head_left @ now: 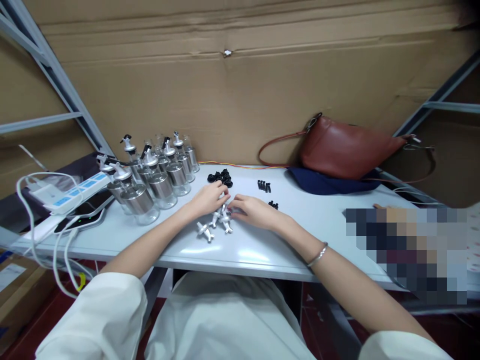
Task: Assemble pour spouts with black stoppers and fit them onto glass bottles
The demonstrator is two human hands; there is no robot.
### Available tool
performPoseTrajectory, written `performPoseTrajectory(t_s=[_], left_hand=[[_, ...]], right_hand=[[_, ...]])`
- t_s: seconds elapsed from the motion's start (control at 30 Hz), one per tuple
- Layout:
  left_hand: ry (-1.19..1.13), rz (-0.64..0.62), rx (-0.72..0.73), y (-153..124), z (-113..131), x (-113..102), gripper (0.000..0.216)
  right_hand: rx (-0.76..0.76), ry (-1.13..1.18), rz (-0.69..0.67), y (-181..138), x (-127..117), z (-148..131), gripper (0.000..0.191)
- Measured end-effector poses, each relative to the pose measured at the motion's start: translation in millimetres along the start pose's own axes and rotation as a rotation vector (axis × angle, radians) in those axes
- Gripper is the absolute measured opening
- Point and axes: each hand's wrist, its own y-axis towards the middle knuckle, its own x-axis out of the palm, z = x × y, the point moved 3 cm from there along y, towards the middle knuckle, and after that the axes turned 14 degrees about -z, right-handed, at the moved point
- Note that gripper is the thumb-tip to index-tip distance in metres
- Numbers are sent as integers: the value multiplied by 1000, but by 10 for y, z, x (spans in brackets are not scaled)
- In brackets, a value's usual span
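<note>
Several silver pourer spouts (205,231) lie in a small group near the table's front edge, right below my hands. My left hand (210,197) reaches in from the left, its fingers bent together at the top of this group. From the other side my right hand (255,211) comes in with curled fingers. Between the fingertips of both hands is a silver piece that looks like one of the spouts, mostly covered by the fingers. Just beyond my left hand sits a pile of black round stoppers (221,177).
Several glass bottles with metal bands (162,186) stand at the left, some topped with spouts. Small black caps (264,186) lie right of centre. A power strip (80,192) with cables is far left. A brown handbag (348,147) rests on dark blue cloth (326,183) at the back right.
</note>
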Motion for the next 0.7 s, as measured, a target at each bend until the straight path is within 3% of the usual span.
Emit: performPoseTrajectory(t_s=[0.33, 0.53, 0.7], left_hand=[[49, 37, 5, 1, 7, -45, 22], [80, 148, 74, -37, 108, -120, 28], [146, 129, 185, -46, 154, -86, 41]], right_hand=[[3, 67, 101, -30, -81, 48, 16], [22, 108, 182, -61, -160, 104, 12], [-27, 170, 314, -104, -236, 126, 14]])
